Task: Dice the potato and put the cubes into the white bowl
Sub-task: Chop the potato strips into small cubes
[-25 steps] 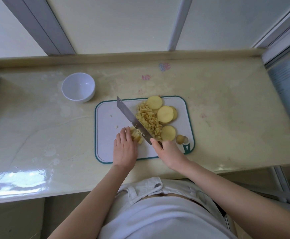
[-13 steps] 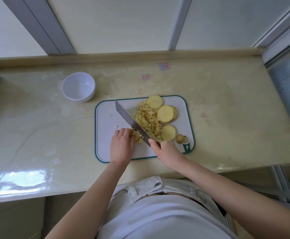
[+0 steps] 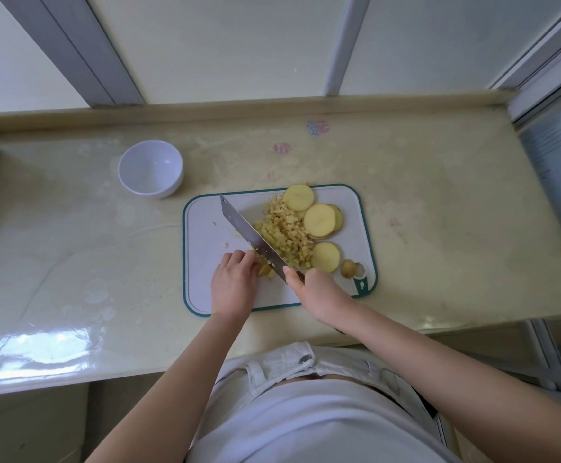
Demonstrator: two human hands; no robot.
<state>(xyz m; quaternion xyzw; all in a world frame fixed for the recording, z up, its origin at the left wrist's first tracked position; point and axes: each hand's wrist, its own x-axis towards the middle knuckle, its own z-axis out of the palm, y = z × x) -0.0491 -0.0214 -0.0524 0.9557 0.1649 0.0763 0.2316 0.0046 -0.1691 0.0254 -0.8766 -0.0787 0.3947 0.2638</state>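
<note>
Now the right hand [image 3: 319,295] grips a steel cleaver [image 3: 249,233]. The curled left hand [image 3: 234,284] holds yellow potato strips [image 3: 266,266] beside it.

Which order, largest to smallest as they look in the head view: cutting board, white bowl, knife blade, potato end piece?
1. cutting board
2. white bowl
3. knife blade, longer than the bowl but much narrower, so this pair is unsure
4. potato end piece

A glossy cream countertop [image 3: 439,202] runs beneath pale wall panels [image 3: 232,45] split by grey strips [image 3: 72,51].
</note>
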